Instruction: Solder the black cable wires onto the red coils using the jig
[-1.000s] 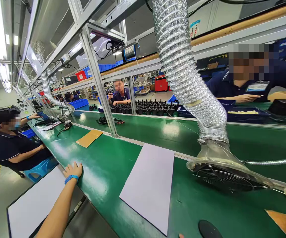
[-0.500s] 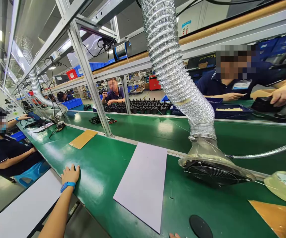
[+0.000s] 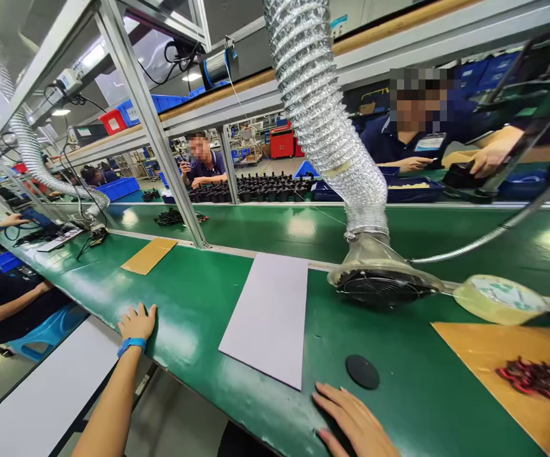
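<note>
My left hand (image 3: 136,322), a blue band at its wrist, rests with fingers spread on the green bench (image 3: 184,298) near its front edge. Nothing is in it. My right hand (image 3: 351,422) lies palm down at the bottom of the view, fingers stretched out and apart, also holding nothing. Just beyond its fingertips lie a round black disc (image 3: 362,371) and the near corner of a pale lilac-white board (image 3: 270,317), which lies flat between my hands.
A fume-extraction hood (image 3: 380,279) hangs from a silver duct (image 3: 322,108). A tape roll (image 3: 498,298) and a brown sheet (image 3: 484,355) with red-black wires (image 3: 539,379) lie right; a brown card (image 3: 149,255) lies left. Co-workers sit left and across. A metal post (image 3: 155,139) stands at the bench's back.
The view has swung right and down, showing more of the brown sheet and its wires. My right hand has come further into view. My left hand stays on the bench.
</note>
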### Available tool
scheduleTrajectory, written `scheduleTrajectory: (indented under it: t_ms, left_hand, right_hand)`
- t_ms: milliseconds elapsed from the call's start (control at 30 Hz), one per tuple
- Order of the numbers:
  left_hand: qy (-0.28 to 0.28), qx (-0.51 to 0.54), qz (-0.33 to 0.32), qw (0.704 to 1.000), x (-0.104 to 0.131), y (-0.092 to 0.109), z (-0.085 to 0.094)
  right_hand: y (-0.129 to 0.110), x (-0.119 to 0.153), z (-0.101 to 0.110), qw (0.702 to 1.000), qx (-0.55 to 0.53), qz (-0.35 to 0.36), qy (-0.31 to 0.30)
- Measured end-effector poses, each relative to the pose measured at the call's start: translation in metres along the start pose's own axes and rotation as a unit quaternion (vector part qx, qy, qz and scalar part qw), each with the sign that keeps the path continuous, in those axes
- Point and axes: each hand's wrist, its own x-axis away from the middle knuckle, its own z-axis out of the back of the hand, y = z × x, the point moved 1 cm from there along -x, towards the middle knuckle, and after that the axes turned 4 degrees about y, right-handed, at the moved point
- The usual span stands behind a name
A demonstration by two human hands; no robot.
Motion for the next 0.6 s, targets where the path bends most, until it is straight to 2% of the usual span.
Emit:
scheduleTrajectory:
  t_ms: [100,167,233,333,367,433,600]
  left_hand:
    - [-0.023,0.019,-0.113,0.993,0.030,0.024,0.001]
    - [-0.046,0.039,-0.211,0.976,0.057,0.044,0.001]
    - [-0.074,0.066,-0.322,0.942,0.084,0.064,0.004]
    - [-0.104,0.102,-0.477,0.866,0.113,0.086,0.011]
    - [-0.108,0.108,-0.507,0.848,0.119,0.090,0.013]
    - [-0.111,0.113,-0.534,0.831,0.125,0.096,0.015]
    - [-0.086,0.130,-0.559,0.814,0.123,0.097,0.007]
  right_hand:
    - [-0.009,-0.007,0.006,0.999,0.038,-0.014,0.003]
    - [-0.014,-0.010,0.004,0.999,0.051,-0.018,-0.002]
    - [-0.019,-0.014,-0.002,0.998,0.052,-0.031,-0.007]
    - [-0.026,-0.018,-0.013,0.997,0.037,-0.058,-0.031]
    - [-0.028,-0.019,-0.016,0.997,0.029,-0.065,-0.043]
    - [-0.029,-0.020,-0.018,0.995,0.012,-0.077,-0.069]
    - [-0.028,-0.026,-0.012,0.982,-0.032,-0.129,-0.132]
